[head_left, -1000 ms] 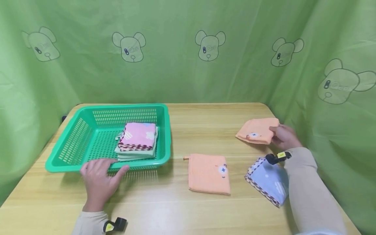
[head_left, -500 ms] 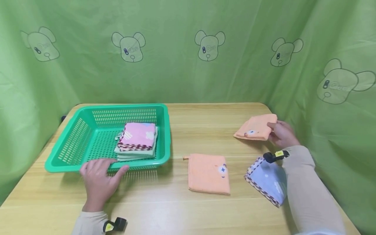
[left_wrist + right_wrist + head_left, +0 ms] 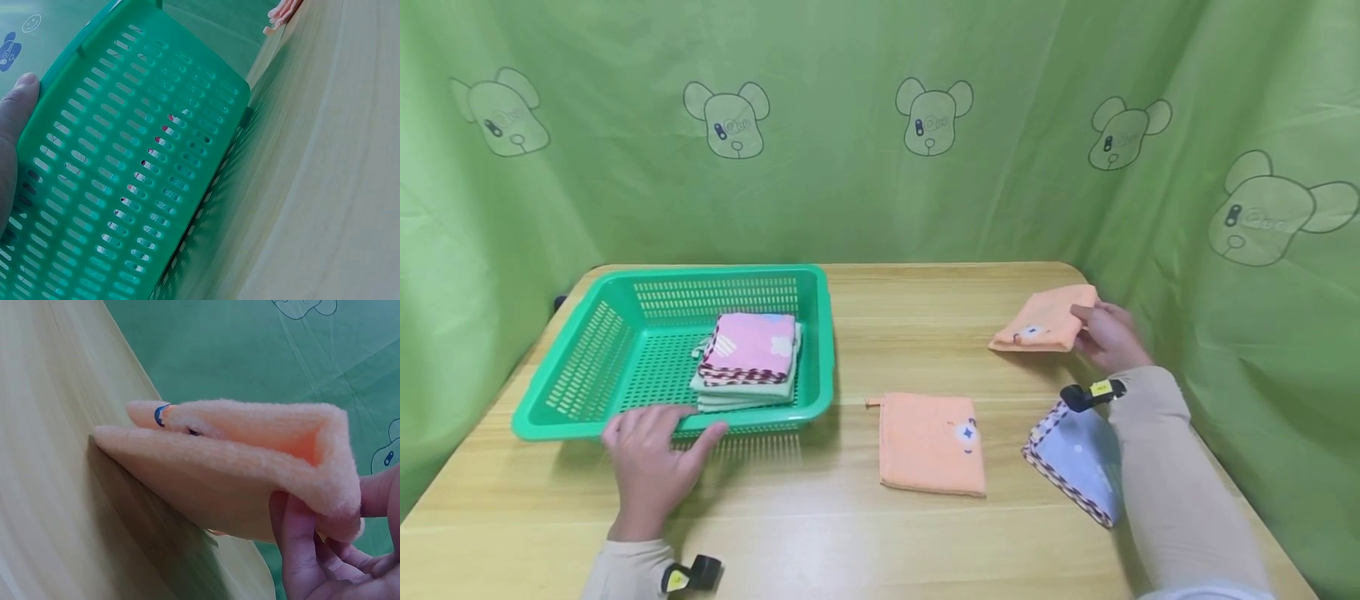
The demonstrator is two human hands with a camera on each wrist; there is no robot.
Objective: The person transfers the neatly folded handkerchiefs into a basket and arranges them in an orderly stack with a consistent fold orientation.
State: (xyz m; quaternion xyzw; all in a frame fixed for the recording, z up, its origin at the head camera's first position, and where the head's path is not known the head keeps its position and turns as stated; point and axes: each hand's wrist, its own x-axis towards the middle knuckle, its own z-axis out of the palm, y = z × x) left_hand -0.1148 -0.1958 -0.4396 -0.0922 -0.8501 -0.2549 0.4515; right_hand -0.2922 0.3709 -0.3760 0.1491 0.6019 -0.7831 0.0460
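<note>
While the left hand [image 3: 651,471] is gripping the near rim of a rectangular green plastic basket [image 3: 822,354], the right hand [image 3: 1112,340] is pinching a folded, fluffy peach-coloured cloth [image 3: 1049,312] — the cloth is slanting at the far right of the pale wooden table [image 3: 835,542].

My left hand [image 3: 655,467] and right hand [image 3: 1116,337] are bare. My left sleeve [image 3: 625,571] and right sleeve [image 3: 1180,492] are plain beige with soft creases. Each carries a small black device: the left device [image 3: 705,572] bears a yellow label [image 3: 678,580], the right device [image 3: 1077,397] a matching yellow tag [image 3: 1102,388]. Pale blue cloth [image 3: 1206,594] shows below my right sleeve.
</note>
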